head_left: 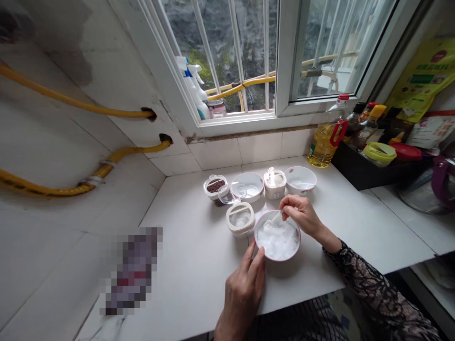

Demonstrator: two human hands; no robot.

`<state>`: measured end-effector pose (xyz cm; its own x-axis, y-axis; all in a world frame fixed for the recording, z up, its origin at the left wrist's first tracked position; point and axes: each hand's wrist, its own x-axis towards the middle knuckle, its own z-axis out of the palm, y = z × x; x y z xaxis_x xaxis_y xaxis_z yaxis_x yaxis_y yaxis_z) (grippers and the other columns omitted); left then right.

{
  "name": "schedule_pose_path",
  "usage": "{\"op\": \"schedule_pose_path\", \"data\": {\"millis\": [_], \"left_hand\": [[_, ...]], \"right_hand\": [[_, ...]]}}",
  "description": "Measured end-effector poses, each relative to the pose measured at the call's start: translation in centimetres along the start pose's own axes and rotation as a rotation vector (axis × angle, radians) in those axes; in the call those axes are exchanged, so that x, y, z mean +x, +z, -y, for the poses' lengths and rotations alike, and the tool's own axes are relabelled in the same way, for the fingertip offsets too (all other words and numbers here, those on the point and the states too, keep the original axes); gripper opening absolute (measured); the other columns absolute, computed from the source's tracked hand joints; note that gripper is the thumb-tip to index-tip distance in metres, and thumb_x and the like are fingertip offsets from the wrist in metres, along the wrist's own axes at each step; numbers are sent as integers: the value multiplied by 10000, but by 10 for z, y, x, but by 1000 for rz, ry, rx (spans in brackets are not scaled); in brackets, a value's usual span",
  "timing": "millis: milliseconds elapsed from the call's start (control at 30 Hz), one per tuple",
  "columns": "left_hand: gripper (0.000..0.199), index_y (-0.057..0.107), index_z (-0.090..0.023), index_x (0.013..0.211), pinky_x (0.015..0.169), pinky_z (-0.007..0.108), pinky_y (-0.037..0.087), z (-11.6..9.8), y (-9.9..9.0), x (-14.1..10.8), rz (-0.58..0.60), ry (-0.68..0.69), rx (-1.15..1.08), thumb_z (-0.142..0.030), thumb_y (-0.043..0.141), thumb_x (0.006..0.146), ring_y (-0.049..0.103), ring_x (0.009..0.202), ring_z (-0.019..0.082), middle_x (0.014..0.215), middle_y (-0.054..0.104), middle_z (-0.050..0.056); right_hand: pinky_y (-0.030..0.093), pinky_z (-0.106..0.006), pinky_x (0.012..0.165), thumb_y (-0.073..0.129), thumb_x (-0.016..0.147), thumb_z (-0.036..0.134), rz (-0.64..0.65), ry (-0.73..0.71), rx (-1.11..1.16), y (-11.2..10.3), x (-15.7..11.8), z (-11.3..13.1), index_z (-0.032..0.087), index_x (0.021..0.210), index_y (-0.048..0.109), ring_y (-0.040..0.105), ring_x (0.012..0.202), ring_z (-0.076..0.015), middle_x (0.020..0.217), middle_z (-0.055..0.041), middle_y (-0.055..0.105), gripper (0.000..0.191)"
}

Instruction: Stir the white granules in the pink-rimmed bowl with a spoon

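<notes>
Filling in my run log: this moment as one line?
left hand: touching pink-rimmed bowl; right hand: holding white spoon in bowl; bowl: white contents; beside: open seasoning jar

A white-framed glass window (283, 59) lets in daylight. Outside it, white vertical metal bars (235, 38) stand before a rough grey wall (220, 28) with green growth. Beneath the window, a row of white square tiles (261, 148) meets a smooth white countertop (188, 265). Left of the window, two yellow pipes (57, 191) run into a white-tiled wall (42, 137).

Left grip (245, 286) at bowl (262, 222), right grip (301, 215) around white spoon (274, 219)
</notes>
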<state>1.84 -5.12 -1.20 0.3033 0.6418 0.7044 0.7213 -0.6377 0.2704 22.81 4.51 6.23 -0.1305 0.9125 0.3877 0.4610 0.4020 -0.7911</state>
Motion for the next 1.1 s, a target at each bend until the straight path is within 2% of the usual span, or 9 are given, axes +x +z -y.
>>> {"op": "schedule_pose_path", "data": {"millis": [200, 467, 567, 667, 767, 1100], "left_hand": [[277, 589, -121, 1242, 709, 228, 610, 0, 1, -1, -8, 4, -1, -109, 489, 983, 719, 1040, 240, 1263, 652, 218], [293, 586, -133, 1255, 713, 225, 612, 1, 2, -2, -4, -3, -1, -107, 491, 979, 722, 1032, 241, 1268, 653, 207], [285, 587, -133, 1247, 701, 223, 611, 1, 1, -2, -4, -7, -4, -108, 482, 983, 724, 1026, 240, 1261, 656, 209], [289, 580, -142, 1253, 709, 224, 612, 1, 1, -1, 3, -11, -5, -110, 479, 985, 720, 1037, 233, 1271, 651, 207], [296, 570, -149, 1266, 709, 217, 612, 1, 1, -2, -1, -8, -2, -110, 479, 987, 719, 1043, 225, 1271, 652, 204], [288, 581, -133, 1249, 708, 225, 613, 1, 1, 0, -11, 3, -3, -97, 488, 979, 724, 1026, 237, 1259, 656, 212]], "right_hand": [[447, -351, 872, 468, 742, 119, 12, -43, -74, 4, -1, -2, 232, 660, 606, 594, 624, -180, 514, 32, 657, 197], [451, -359, 866, 468, 747, 137, 81, -10, -10, 8, -2, 0, 226, 637, 601, 606, 677, -188, 534, 14, 676, 194], [471, -351, 844, 480, 746, 152, 77, 45, 60, 8, -2, 1, 218, 640, 610, 607, 625, -171, 522, 17, 669, 180], [495, -295, 674, 496, 721, 171, 32, 153, 201, 6, -1, 2, 203, 641, 612, 593, 524, -145, 498, 21, 642, 144], [468, -255, 541, 513, 689, 193, 0, 253, 358, 3, 1, 3, 192, 643, 616, 576, 469, -135, 476, 25, 622, 113], [484, -293, 588, 547, 647, 218, 1, 395, 557, -1, 6, 0, 184, 634, 630, 565, 468, -142, 459, 11, 629, 90]]}}
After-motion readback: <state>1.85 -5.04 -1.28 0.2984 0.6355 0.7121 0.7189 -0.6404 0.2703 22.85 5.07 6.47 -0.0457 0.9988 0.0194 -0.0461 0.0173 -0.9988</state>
